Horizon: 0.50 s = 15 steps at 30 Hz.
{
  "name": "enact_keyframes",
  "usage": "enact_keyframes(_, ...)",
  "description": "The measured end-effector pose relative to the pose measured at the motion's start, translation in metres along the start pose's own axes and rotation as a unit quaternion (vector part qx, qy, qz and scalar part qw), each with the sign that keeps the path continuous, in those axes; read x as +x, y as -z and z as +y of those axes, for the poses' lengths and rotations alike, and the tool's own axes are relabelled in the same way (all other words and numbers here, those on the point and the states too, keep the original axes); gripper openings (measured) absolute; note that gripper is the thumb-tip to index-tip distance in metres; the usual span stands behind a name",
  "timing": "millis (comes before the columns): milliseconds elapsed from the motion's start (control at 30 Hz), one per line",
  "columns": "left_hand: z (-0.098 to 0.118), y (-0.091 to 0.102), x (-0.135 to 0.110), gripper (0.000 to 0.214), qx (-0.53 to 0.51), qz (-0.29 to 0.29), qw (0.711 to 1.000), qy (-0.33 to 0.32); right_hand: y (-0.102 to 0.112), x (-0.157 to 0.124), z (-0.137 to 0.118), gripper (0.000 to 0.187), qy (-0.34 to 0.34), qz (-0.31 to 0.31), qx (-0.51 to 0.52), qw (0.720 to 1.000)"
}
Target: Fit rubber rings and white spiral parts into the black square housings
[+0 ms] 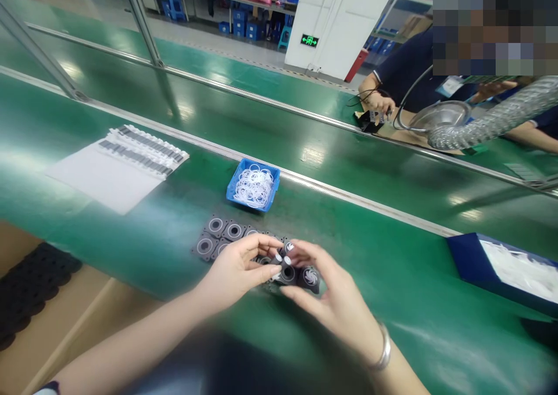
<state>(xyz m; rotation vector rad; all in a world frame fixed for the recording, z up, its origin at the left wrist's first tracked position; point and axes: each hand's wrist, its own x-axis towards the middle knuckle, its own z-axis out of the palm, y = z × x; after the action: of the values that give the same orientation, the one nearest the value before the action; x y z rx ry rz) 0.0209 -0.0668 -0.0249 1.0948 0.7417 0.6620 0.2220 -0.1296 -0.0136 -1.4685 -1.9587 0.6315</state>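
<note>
My left hand (244,267) is closed, thumb and fingers pinching small dark cylinders with white ends (276,259) above a row of black square parts. My right hand (333,287) curves around the other side, its thumb and fingers apart; its fingertips are close to the cylinders, and I see nothing gripped in it. Below lie black square plates (234,230) with pale rings and dark centres, set side by side in rows. At the right end of the rows, one black part (310,276) carries a white swirl-shaped wheel. My hands hide several of the plates.
A blue bin (274,193) of white rings stands behind the plates. Sheets with grey strips (117,180) lie to the left. A dark blue box (464,255) with white contents is at right. Black parts fill a carton (98,308) at lower left. A co-worker's hand (378,101) works across the rail.
</note>
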Motion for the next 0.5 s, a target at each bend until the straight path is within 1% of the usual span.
enact_keyframes(67,0.000,-0.005,-0.002,0.031,-0.005,-0.017,1.000,0.007,-0.010,-0.005,-0.004,0.060,-0.026,-0.024,0.047,0.998)
enact_keyframes(167,-0.001,-0.009,-0.002,0.028,-0.002,-0.016,1.000,0.025,-0.023,-0.010,-0.004,0.047,-0.065,0.002,0.116,0.991)
enact_keyframes(233,-0.001,-0.009,-0.001,0.027,-0.004,-0.011,1.000,0.027,-0.029,-0.012,-0.003,0.043,-0.083,0.011,0.165,0.983)
enact_keyframes(333,-0.002,-0.011,0.001,0.024,-0.017,-0.005,1.000,0.016,-0.034,-0.015,-0.003,0.041,-0.099,0.030,0.197,0.975)
enact_keyframes(400,-0.003,-0.013,0.001,0.021,-0.027,0.004,1.000,0.008,-0.035,-0.017,-0.005,0.039,-0.106,0.056,0.208,0.971)
enact_keyframes(500,-0.004,-0.016,-0.001,0.019,-0.046,0.017,0.999,-0.009,-0.033,-0.018,-0.007,0.031,-0.110,0.092,0.251,0.957)
